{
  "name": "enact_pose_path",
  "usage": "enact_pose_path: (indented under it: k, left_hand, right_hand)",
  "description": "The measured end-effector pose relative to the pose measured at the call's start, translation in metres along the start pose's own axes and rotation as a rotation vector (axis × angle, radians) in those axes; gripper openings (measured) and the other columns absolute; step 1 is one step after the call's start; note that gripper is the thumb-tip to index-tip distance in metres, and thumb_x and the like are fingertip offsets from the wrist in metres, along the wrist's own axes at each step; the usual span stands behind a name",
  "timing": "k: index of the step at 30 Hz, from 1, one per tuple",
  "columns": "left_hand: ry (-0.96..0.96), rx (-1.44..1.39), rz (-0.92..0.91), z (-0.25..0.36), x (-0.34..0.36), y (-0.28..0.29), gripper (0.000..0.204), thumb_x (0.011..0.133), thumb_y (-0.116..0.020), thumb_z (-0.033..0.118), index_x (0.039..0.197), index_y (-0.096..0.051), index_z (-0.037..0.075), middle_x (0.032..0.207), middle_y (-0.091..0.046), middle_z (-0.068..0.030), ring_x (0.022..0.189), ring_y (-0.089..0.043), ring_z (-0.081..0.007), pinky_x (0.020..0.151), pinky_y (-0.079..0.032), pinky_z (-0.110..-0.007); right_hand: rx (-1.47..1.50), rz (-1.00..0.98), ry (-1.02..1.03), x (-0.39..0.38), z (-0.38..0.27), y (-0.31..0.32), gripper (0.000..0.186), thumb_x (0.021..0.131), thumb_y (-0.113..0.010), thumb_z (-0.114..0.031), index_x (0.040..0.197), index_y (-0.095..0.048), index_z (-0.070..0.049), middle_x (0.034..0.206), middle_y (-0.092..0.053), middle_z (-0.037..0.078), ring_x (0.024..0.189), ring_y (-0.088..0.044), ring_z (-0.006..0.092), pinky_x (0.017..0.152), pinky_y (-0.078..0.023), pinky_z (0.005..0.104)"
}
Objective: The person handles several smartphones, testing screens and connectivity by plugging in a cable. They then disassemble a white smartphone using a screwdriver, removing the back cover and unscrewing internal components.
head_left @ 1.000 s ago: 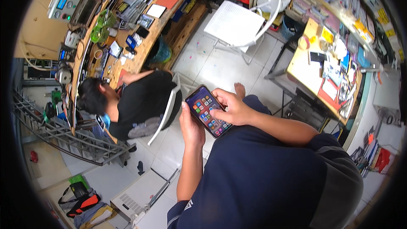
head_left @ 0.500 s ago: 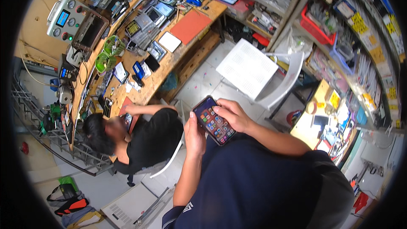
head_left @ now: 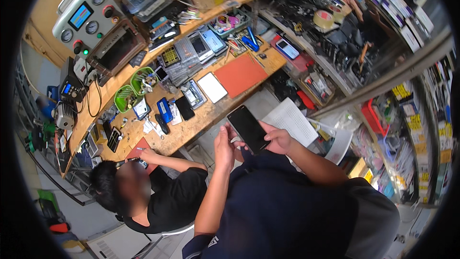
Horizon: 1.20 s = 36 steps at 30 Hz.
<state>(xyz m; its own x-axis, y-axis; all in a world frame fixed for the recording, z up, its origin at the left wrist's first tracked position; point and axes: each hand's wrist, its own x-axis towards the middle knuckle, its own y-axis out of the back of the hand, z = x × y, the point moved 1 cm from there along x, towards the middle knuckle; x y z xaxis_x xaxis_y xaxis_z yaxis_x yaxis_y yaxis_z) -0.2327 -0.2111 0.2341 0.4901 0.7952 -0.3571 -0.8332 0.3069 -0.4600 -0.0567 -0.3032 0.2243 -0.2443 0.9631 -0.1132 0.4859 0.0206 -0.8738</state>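
A smartphone [head_left: 247, 128] with a dark screen is held tilted in front of my body. My right hand [head_left: 278, 139] grips its right edge, thumb along the side and the other fingers hidden beneath. At the lower left edge of the phone is my left hand [head_left: 224, 145], its fingers curled against and partly behind it. Beyond the phone lies a wooden workbench [head_left: 211, 115] bearing a red-orange mat [head_left: 240, 75], a white tablet-like panel [head_left: 212, 88] and several phones.
On my left a person in black [head_left: 175, 196] sits at the bench, hands over a small device. A white perforated chair [head_left: 292, 120] stands beyond my right hand. Green baskets [head_left: 125, 98] and a grey machine with gauges [head_left: 88, 19] are at the left. Crowded shelves [head_left: 407, 120] line the right.
The phone's screen has gone from lit with app icons to dark. My right thumb has moved off the screen to the edge. The view has shifted toward the bench.
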Motion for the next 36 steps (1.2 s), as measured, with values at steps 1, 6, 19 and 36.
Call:
enact_pose_path:
  k: [1, 6, 19, 36]
  left_hand:
    - [-0.061, -0.053, 0.09, 0.003, 0.013, -0.004, 0.06, 0.115, -0.036, 0.048, 0.133, -0.058, -0.005, 0.094, -0.066, -0.0093, 0.076, -0.067, -0.019, 0.067, -0.063, -0.034]
    - [-0.219, 0.301, 0.065, -0.026, 0.068, 0.06, 0.036, 0.115, -0.048, 0.031, 0.114, -0.065, 0.0, 0.092, -0.065, -0.0063, 0.079, -0.064, -0.0137, 0.073, -0.063, -0.034]
    - [0.472, 0.399, -0.402, -0.333, 0.174, 0.149, 0.042, 0.098, -0.057, 0.004, 0.139, -0.064, 0.001, 0.131, -0.07, -0.0082, 0.12, -0.065, -0.0207, 0.102, -0.053, -0.034]
    - [0.402, 0.729, -0.316, -0.409, 0.324, 0.058, 0.039, 0.098, -0.065, 0.043, 0.108, -0.076, 0.007, 0.118, -0.074, -0.0208, 0.111, -0.07, -0.0402, 0.095, -0.055, -0.051]
  right_hand:
    - [-0.007, 0.008, 0.013, 0.012, -0.014, 0.003, 0.097, 0.08, -0.067, -0.014, 0.165, -0.022, -0.004, 0.147, -0.053, 0.025, 0.126, -0.063, 0.0398, 0.104, -0.054, 0.0523]
    - [-0.087, -0.041, 0.045, 0.071, -0.085, 0.024, 0.099, 0.082, -0.063, -0.006, 0.168, -0.015, -0.012, 0.152, -0.049, 0.024, 0.134, -0.058, 0.0454, 0.098, -0.06, 0.0602]
    - [-0.319, -0.084, -0.267, 0.261, -0.196, 0.133, 0.106, 0.078, -0.071, -0.002, 0.168, -0.015, -0.012, 0.153, -0.049, 0.015, 0.129, -0.062, 0.032, 0.096, -0.061, 0.0541]
    - [-0.256, -0.043, -0.422, 0.344, -0.203, 0.267, 0.099, 0.074, -0.061, 0.0, 0.165, -0.022, -0.011, 0.144, -0.054, 0.028, 0.124, -0.064, 0.0514, 0.084, -0.066, 0.0589]
